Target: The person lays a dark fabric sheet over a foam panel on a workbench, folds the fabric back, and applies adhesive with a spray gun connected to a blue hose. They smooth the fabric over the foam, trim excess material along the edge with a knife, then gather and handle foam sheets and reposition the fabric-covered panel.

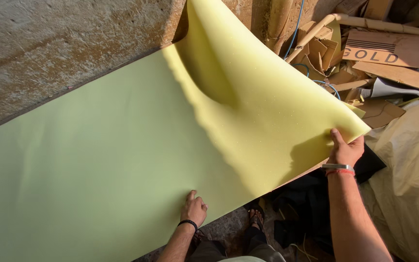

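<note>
A large pale yellow-green foam sheet [122, 145] fills most of the view, lying flat at the left and curling upward at its far right end. My right hand [346, 150] grips the sheet's lifted right corner, thumb on top, with a metal bangle and a red thread at the wrist. My left hand [193, 208] rests on the sheet's near edge with fingers curled, a black band on the wrist. My sandalled foot [254, 218] stands just below that edge.
A rough concrete wall [49, 43] runs behind the sheet. Cardboard scraps and boxes [384, 53] with blue wire and a cardboard tube pile up at the upper right. A crumpled beige cloth [408, 174] lies at right, dark fabric [311, 199] under my right arm.
</note>
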A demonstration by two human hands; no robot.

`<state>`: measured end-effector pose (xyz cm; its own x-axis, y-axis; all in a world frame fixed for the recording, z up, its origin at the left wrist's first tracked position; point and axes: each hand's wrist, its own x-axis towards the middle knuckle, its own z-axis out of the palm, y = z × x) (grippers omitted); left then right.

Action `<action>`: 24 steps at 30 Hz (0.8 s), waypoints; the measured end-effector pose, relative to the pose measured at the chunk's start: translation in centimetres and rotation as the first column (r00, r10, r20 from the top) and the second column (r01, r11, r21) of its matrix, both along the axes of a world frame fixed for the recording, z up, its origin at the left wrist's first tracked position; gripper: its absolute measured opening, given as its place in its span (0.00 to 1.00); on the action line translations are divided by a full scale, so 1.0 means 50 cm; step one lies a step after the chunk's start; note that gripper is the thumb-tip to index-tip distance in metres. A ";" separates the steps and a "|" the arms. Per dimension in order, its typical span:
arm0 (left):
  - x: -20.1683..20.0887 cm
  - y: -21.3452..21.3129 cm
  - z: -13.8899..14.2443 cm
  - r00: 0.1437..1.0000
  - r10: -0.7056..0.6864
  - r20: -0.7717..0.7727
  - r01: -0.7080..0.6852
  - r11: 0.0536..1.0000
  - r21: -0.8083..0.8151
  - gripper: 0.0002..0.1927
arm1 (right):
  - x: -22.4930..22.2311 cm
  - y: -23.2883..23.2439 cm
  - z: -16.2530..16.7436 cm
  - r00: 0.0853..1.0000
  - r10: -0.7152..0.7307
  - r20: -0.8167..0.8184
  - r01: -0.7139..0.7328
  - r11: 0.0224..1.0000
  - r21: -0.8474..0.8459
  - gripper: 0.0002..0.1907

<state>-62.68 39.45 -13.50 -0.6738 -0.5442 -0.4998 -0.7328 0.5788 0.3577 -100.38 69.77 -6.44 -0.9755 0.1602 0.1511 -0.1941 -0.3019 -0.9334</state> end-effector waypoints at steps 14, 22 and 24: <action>-0.014 0.003 0.046 0.978 0.207 -0.014 -0.205 0.975 0.085 0.12 | 0.011 0.029 -0.108 0.870 -0.429 0.244 0.138 0.687 0.714 0.44; 0.115 -0.022 0.040 0.790 0.578 -0.203 -0.505 0.802 0.320 0.10 | 0.218 -0.241 -0.092 0.871 0.418 0.258 -0.427 0.385 0.818 0.30; 0.165 -0.038 0.036 0.699 0.650 -0.299 -0.546 0.754 0.365 0.09 | 0.301 -0.326 -0.080 0.750 0.605 0.268 -0.524 0.295 0.799 0.25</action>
